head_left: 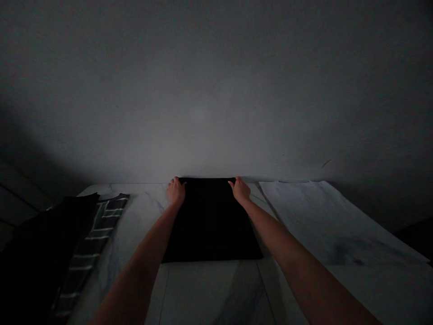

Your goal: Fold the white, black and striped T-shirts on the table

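Observation:
A black folded cloth (212, 221), seemingly a garment, lies flat on the marble-patterned surface in the middle of the head view. Its far edge reaches close to the wall. My left hand (175, 191) is closed around the far left corner, thumb on top. At the far right corner, my right hand (241, 189) grips the cloth in the same way, thumb pointing inward. Both forearms stretch forward along the sides of the cloth. Any further layers under the black top face are too dark to make out.
On the left lie a dark garment (50, 239) and a striped garment (96, 241), partly overlapped. A pale flat cloth (314, 212) rests on the right side of the marble-patterned surface (199, 293). A grey wall (209, 99) rises right behind the far edge. The light is dim.

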### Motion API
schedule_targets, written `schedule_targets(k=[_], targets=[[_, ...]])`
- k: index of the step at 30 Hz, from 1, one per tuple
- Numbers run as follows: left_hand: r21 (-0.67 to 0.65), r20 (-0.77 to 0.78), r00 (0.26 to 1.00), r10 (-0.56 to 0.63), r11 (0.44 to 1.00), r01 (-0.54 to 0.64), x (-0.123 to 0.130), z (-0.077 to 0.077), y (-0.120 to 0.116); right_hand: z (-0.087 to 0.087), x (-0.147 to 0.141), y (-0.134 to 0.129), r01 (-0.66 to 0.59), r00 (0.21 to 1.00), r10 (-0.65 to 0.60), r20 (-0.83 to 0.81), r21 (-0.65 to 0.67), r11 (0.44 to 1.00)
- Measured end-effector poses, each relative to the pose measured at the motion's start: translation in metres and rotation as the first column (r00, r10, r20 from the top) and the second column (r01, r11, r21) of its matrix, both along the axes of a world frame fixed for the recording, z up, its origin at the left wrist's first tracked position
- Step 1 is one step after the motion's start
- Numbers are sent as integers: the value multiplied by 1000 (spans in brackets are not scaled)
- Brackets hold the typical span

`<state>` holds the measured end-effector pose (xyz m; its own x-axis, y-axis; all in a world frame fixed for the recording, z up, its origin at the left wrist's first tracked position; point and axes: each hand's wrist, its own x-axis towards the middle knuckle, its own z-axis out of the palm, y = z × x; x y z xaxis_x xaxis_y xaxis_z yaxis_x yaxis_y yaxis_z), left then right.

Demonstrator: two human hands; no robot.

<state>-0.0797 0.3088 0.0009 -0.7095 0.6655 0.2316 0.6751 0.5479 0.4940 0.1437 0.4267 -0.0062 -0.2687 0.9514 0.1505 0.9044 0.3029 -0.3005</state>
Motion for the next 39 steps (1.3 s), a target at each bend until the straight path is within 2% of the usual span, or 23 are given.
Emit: schedule_targets(k=[2, 4, 7, 10, 12, 14, 18, 20, 22, 24, 26, 27, 29, 31, 34, 36, 37, 39], targets=[[-47, -105, 994, 11, 999, -16, 2, 0, -7, 1, 2, -8, 32, 999, -32, -12, 8, 999], [-111, -132, 991, -23, 994, 9, 5, 3, -23, 5, 12, -24, 29, 1000, -29, -5, -4, 1000], [-222, -95, 985, -143, 968, 120, 16, 7, -69, 10, 44, -64, -35, 998, 38, 45, -67, 997], [-314, -52, 968, -245, 924, 217, 37, 9, -125, 11, 82, -119, -82, 991, 92, 100, -103, 991], [-360, -32, 960, -279, 899, 249, 54, 12, -154, 11, 98, -153, -103, 986, 114, 120, -93, 990], [-388, -10, 955, -296, 882, 269, 70, 17, -173, 12, 107, -179, -124, 982, 134, 130, -80, 989], [-426, 62, 942, -331, 844, 325, 102, 25, -208, 13, 134, -215, -131, 985, 141, 100, -93, 987], [-421, 122, 920, -372, 820, 388, 118, 25, -240, 9, 163, -237, -140, 988, 147, 42, -128, 982], [-354, 205, 877, -434, 803, 480, 132, 21, -280, 3, 201, -265, -178, 984, 169, -59, -202, 963], [-225, 301, 822, -484, 801, 555, 140, 15, -317, -5, 238, -294, -233, 964, 180, -195, -291, 928], [-67, 425, 768, -480, 829, 555, 139, 9, -340, -12, 267, -315, -262, 934, 142, -328, -358, 896], [9, 495, 740, -456, 854, 520, 136, 7, -344, -14, 275, -319, -262, 917, 103, -386, -385, 885], [125, 616, 685, -389, 907, 402, 126, 4, -336, -13, 279, -316, -230, 875, -7, -485, -427, 875], [196, 689, 644, -332, 941, 276, 115, 5, -310, -7, 267, -299, -199, 810, -130, -572, -477, 856], [182, 755, 603, -257, 966, 184, 105, 12, -260, 6, 236, -266, -280, 687, -249, -683, -565, 776], [142, 767, 583, -269, 957, 255, 104, 19, -234, 14, 217, -250, -354, 648, -277, -710, -602, 716], [136, 749, 584, -314, 935, 328, 105, 21, -225, 15, 210, -245, -364, 652, -269, -709, -604, 709], [154, 661, 593, -460, 857, 492, 107, 22, -219, 15, 202, -241, -342, 698, -199, -688, -564, 752]])
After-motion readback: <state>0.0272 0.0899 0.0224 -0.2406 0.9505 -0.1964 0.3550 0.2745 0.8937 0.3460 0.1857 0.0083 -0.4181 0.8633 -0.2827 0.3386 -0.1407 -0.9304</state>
